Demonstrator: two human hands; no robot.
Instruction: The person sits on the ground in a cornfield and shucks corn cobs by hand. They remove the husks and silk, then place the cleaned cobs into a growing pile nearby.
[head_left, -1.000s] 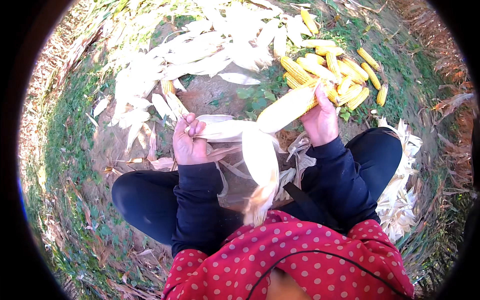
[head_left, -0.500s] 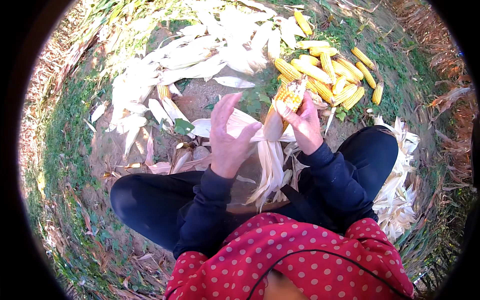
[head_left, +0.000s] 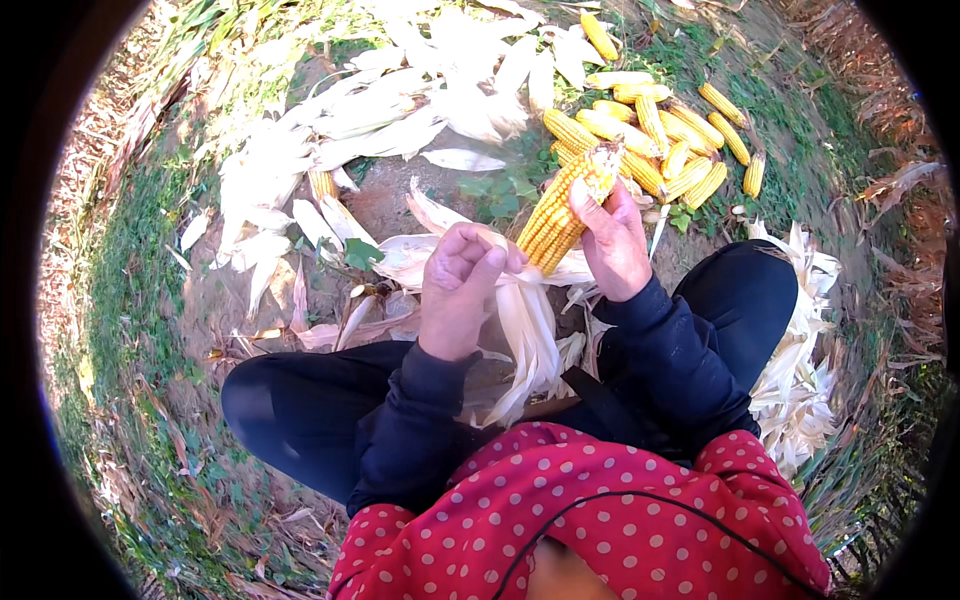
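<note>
My right hand [head_left: 614, 247] is closed around the upper part of an ear of corn [head_left: 556, 222], thumb across its yellow kernels. The ear slants, its ragged tip up to the right toward the pile. Its kernels are bare down to the base, where pale peeled husk [head_left: 530, 325] hangs in long strips between my knees. At that base my left hand [head_left: 464, 285] has its fingers curled in, closed on the husk; the fingertips are partly hidden.
Beyond my right hand lies a pile of husked yellow ears [head_left: 687, 135] on grass and soil. Unhusked pale ears [head_left: 370, 110] spread at the far left. Loose husks [head_left: 795, 385] are heaped beside my right knee. Dry stalks [head_left: 885, 90] border the right.
My left hand has gone from open to closed at the ear's base. The husk that covered the lower ear is pulled down, baring its kernels. My right hand keeps its hold.
</note>
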